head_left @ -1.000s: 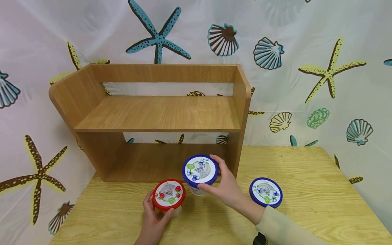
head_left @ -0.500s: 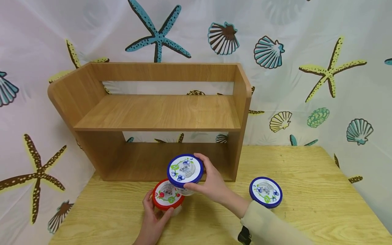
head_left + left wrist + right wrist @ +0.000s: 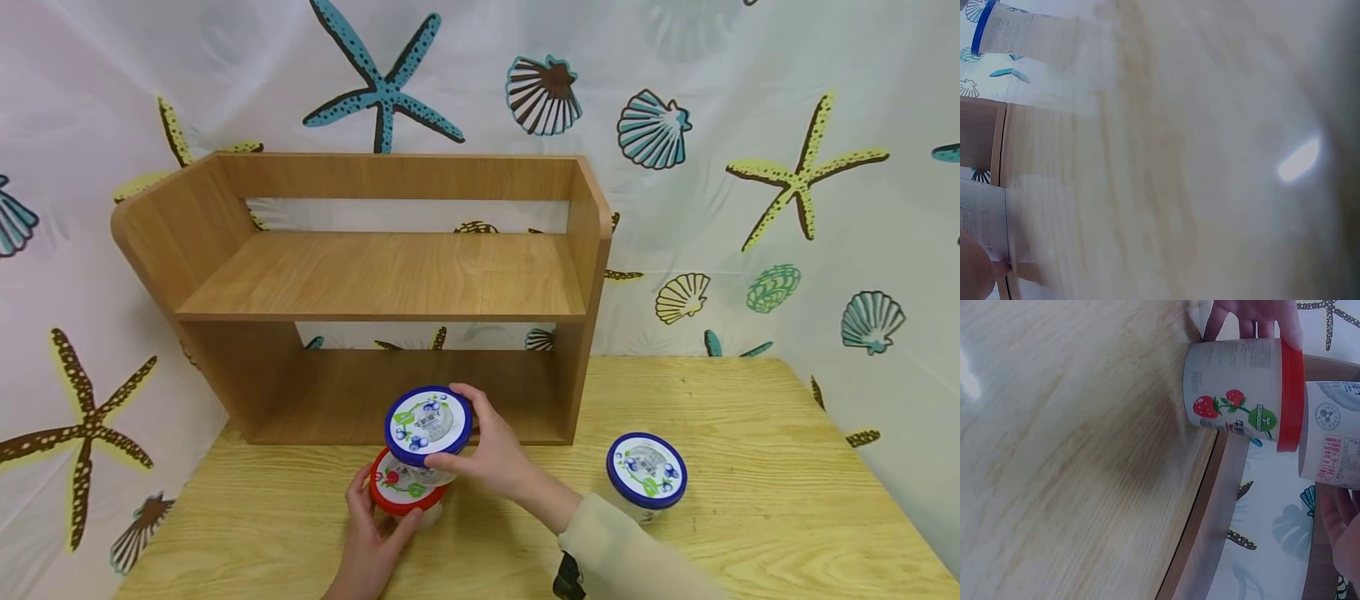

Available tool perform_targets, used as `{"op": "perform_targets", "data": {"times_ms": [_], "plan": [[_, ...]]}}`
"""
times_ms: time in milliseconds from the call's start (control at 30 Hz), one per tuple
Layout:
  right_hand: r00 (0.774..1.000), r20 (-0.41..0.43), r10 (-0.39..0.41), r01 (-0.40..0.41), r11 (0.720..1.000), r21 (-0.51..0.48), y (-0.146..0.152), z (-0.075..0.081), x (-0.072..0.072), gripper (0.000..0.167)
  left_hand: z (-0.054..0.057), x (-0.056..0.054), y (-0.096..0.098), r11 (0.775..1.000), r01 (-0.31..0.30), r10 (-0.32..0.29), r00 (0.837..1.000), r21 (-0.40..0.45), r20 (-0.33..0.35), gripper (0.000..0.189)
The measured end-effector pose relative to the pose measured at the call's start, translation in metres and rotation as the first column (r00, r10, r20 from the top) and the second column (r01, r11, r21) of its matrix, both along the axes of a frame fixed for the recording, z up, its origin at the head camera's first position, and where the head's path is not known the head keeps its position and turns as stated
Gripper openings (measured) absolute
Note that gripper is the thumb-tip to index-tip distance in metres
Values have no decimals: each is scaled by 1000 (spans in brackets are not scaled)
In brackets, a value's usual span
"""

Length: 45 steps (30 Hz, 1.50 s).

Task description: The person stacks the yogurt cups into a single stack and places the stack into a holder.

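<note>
Before shelf [image 3: 382, 275], hands [image 3: 371, 533] [image 3: 498, 462] curled round tubs [image 3: 390, 496] [image 3: 427, 425], right above left

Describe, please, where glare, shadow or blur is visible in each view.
Head: fairly even light, faint shadow on the table below the right hand; left wrist: bright glare spot on the table, smeared grain, dark blurred right edge; right wrist: white glare at the left edge, soft shadow beside the red-lidded tub.

there are three tubs [image 3: 647, 477] (one red lid [image 3: 399, 487], two blue lids [image 3: 429, 423]), one left hand [image 3: 369, 537], one right hand [image 3: 493, 462], one shelf [image 3: 382, 275], one table [image 3: 720, 433].
</note>
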State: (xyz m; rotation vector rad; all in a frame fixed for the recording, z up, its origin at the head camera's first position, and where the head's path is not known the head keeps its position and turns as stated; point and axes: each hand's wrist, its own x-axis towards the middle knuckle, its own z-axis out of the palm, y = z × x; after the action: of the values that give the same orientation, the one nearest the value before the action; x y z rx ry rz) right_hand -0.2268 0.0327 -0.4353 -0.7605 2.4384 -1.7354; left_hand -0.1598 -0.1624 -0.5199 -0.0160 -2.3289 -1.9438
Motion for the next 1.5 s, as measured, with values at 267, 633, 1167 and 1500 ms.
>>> {"op": "perform_targets", "data": {"times_ms": [267, 633, 1167, 1500], "plan": [[1000, 15, 28, -28, 1000, -8, -15, 0, 1, 85, 2, 0, -1, 1000, 3, -3, 1000, -17, 7, 90], [999, 5, 46, -46, 999, 4, -25, -1, 1, 84, 4, -1, -2, 999, -10, 11, 1000, -36, 18, 88], [997, -41, 61, -63, 998, -32, -8, -5, 0, 87, 3, 2, -1, 998, -33, 32, 999, -58, -11, 88], [993, -120, 10, -25, 992, -121, 45, -4, 7, 81, 3, 2, 2, 999, -28, 28, 1000, -24, -2, 89]]}}
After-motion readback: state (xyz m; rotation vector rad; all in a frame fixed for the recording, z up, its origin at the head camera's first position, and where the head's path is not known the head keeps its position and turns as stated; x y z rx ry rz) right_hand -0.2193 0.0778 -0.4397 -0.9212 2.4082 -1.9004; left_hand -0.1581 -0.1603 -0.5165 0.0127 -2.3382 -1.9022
